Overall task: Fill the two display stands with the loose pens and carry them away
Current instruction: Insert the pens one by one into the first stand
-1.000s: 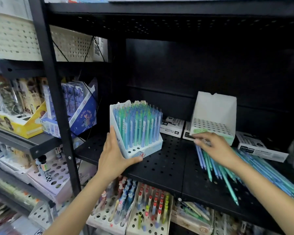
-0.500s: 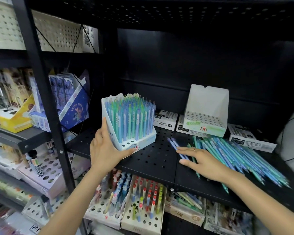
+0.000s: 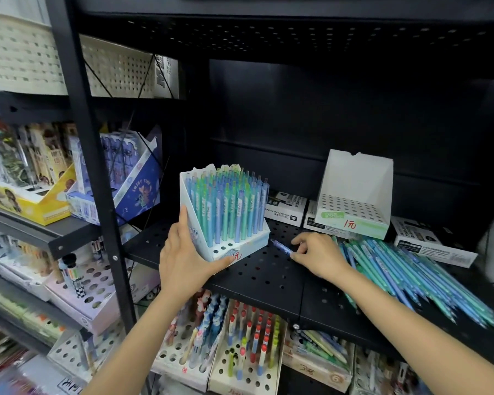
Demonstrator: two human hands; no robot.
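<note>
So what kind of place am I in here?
Most likely a stationery shop: black shelving holds pen display stands, one marked with a handwritten price, and boxed markers sit behind.

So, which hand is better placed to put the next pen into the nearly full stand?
The right hand. It already pinches a blue pen beside the loose pens, close to the nearly full stand. The left hand is busy, gripping that stand's corner.

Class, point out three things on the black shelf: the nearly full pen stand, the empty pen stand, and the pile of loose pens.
nearly full pen stand (image 3: 241,246), head view, white front base.
empty pen stand (image 3: 354,178), head view, white back wall.
pile of loose pens (image 3: 411,269), head view, middle of the pile.
</note>
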